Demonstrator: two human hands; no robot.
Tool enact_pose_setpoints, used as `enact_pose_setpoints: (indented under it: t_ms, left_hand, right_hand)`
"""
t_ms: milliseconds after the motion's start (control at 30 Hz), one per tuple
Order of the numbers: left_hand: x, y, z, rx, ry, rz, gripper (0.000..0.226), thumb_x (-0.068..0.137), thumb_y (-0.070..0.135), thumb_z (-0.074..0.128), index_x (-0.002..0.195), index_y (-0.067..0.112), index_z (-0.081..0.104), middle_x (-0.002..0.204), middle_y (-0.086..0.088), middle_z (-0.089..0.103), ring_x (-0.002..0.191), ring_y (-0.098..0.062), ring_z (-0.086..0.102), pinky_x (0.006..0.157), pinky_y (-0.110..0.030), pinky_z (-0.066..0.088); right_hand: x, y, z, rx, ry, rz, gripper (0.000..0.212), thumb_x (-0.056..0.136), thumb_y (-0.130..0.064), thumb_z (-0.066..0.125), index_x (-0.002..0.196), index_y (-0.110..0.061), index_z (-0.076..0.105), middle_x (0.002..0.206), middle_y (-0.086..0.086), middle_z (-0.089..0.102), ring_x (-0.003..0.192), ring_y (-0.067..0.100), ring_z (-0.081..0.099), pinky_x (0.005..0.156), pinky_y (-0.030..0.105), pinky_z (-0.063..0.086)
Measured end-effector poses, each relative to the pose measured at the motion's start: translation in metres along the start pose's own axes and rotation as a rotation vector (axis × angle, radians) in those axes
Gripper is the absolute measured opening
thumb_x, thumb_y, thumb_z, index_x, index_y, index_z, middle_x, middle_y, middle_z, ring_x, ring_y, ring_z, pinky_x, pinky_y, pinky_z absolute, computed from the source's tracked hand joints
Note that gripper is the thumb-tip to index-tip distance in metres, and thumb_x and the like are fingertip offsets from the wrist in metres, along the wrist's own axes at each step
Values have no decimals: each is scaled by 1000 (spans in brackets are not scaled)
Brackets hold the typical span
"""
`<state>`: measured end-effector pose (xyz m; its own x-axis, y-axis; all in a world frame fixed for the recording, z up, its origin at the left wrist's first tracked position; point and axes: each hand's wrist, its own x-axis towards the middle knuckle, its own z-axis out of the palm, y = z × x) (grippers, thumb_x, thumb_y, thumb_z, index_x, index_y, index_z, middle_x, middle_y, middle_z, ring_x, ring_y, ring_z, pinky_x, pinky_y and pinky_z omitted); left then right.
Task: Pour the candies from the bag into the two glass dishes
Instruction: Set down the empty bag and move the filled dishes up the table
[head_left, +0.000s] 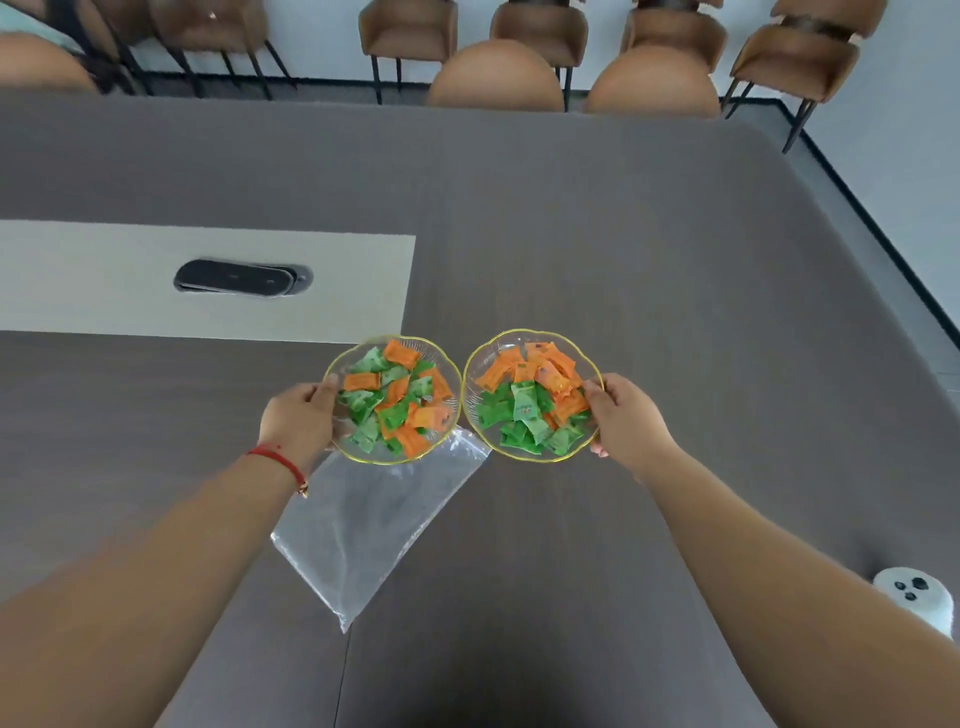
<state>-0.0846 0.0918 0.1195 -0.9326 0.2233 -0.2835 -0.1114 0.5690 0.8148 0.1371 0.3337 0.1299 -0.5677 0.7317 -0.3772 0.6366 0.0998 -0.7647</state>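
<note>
Two gold-rimmed glass dishes stand side by side on the dark table, nearly touching. The left dish (451, 364) and the right dish (483, 358) each hold several orange and green wrapped candies (395, 397). My left hand (298, 415) grips the left dish at its left rim. My right hand (623, 418) grips the right dish at its right rim. The clear plastic bag (363, 525) lies flat and empty on the table, its top corner under the left dish.
A beige inset panel (104, 280) with a black cable hatch (241, 278) lies at the left. A white device (917, 597) sits near the right edge by my right forearm. Brown chairs (493, 78) line the table's far side.
</note>
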Motion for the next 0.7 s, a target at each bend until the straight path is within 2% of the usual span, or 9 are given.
enact_pose_setpoints:
  t_ms: [100,200,300,433,567,700]
  left_hand:
    - [35,18,-23,-44,15,-36,34,91,40,50,80,11,66,56,-4,65,54,-19,62,67,-37,58]
    - [77,28,-41,-100,32,-47,34,89,42,52,69,17,63,58,-6,67,61,-28,63,75,-45,59]
    - [124,32,-53,-108,53,-50,36,89,42,51,70,15,63,69,-12,67,65,-30,65,76,-48,59]
    - [190,26,-53,-150,72,-95,37,89,43,52,69,14,62,71,-8,68,63,-30,67,75,-45,58]
    - [245,10,-38,-201,52,-152,33,90,41,53,71,15,60,72,-6,67,55,-22,63,65,-37,55]
    - [294,-16,-10,-176,43,-169,32,89,44,51,74,17,59,73,-3,68,57,-24,67,67,-36,57]
  right_hand:
    - [22,-45,15,-32,2,-25,31,101,-31,34,96,-10,56,59,6,57,45,17,53,47,24,45]
    - [49,-81,35,-36,-8,-53,32,101,-31,33,94,-10,56,57,8,59,46,18,54,50,26,45]
    - [84,-107,63,-11,-8,-38,30,101,-30,34,91,-11,55,54,7,58,43,18,52,50,26,43]
    - [140,-122,106,48,18,21,29,101,-29,34,93,-10,55,57,7,57,42,16,50,47,26,41]
    - [197,-117,143,100,71,106,28,101,-33,35,96,-16,57,65,6,60,52,19,55,51,30,45]
    - [248,-100,172,57,104,206,30,101,-34,34,96,-17,57,69,8,63,53,20,55,53,32,42]
